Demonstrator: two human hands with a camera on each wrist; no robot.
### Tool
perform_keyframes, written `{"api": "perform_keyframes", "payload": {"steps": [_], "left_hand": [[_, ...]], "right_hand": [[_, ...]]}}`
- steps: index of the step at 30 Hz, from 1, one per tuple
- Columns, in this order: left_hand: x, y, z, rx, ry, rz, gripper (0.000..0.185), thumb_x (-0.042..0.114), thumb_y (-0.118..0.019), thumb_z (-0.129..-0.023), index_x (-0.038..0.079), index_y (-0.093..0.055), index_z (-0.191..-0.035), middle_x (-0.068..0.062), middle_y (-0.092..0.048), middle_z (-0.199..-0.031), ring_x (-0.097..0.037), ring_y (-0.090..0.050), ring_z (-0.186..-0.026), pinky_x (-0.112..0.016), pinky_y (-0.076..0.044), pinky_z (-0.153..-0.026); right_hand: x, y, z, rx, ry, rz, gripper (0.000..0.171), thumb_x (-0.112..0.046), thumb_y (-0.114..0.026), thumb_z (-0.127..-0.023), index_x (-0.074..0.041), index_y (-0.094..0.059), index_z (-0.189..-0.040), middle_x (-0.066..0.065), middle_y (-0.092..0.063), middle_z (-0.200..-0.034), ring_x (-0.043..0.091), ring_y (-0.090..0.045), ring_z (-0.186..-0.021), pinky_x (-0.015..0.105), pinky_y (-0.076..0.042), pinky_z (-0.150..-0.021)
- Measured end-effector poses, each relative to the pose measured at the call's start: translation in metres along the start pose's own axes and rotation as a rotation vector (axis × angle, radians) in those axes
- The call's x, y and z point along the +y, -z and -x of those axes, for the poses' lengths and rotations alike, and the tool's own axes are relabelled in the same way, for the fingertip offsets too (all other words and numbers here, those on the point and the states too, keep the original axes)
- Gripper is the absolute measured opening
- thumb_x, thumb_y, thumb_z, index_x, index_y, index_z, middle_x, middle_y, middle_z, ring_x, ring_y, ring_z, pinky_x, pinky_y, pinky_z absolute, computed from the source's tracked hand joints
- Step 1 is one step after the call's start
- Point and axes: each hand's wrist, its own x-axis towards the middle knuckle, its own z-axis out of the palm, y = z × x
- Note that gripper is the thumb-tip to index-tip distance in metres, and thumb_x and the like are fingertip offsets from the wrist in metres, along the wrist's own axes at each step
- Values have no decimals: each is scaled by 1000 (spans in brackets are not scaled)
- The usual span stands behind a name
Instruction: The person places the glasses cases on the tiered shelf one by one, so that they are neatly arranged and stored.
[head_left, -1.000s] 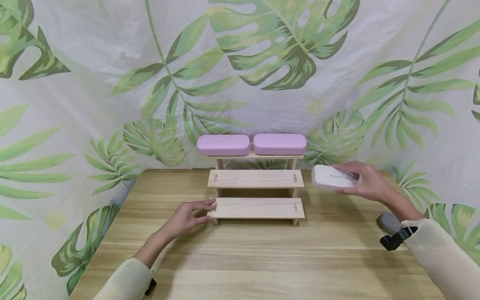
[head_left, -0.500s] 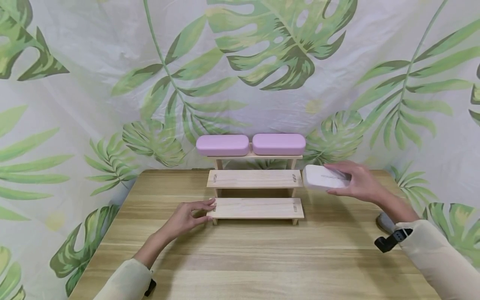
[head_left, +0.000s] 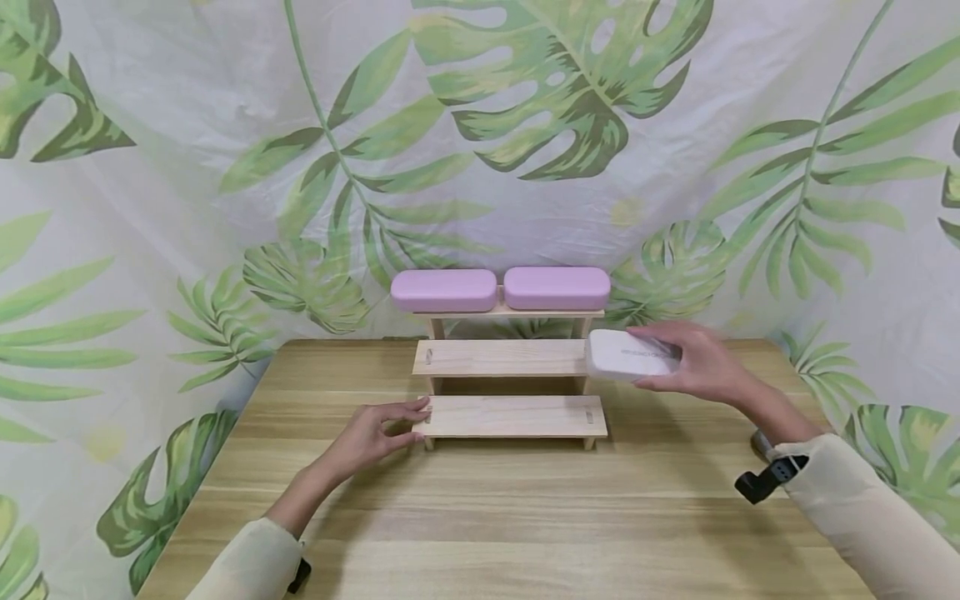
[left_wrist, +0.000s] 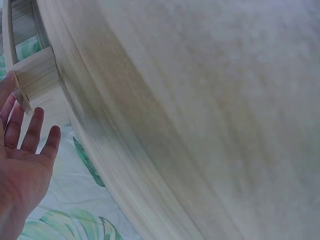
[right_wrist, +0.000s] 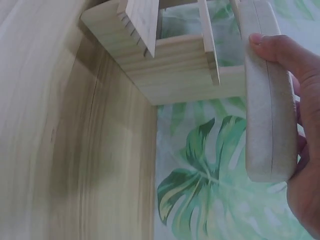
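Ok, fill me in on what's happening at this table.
A person works at a wooden table with a three-tier wooden stand. The right hand holds a white case in the air beside the right end of the middle tier. The left hand rests on the table with its fingers touching the left end of the bottom tier. Two purple cases lie side by side on the top tier.

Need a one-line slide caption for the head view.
Right hand holds a white case by the stepped shelf; left hand touches it.
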Motion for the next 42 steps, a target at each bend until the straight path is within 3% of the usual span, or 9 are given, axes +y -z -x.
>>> {"api": "perform_keyframes", "payload": {"steps": [16,32,42], "left_hand": [[2,2,-1,-10,-6,2,35,12,-85,-91,13,-79,-125,0,-65,-145,-25,-61,-136,-46,-46,-115],[5,4,-2,-24,9,3,35,15,-85,-92,14,-79,-126,0,-65,-145,-24,-61,-136,-46,-47,-114],[4,5,-2,-14,0,-19,35,15,-85,-92,14,-79,-126,2,-65,-145,-23,-62,-135,-45,-48,-114]], "right_hand": [[-23,-10,-26,-4,64,-43,74,-24,-102,-63,-6,-76,-129,10,-79,-117,24,-71,-96,33,-53,-73],[-43,-26,-49,-18,90,-53,75,-29,-101,-63,-6,-75,-129,12,-77,-124,34,-72,-110,49,-58,-87],[-53,-38,-63,-33,81,-81,76,-33,-101,-65,-5,-75,-130,12,-77,-125,31,-72,-110,49,-58,-88]]}}
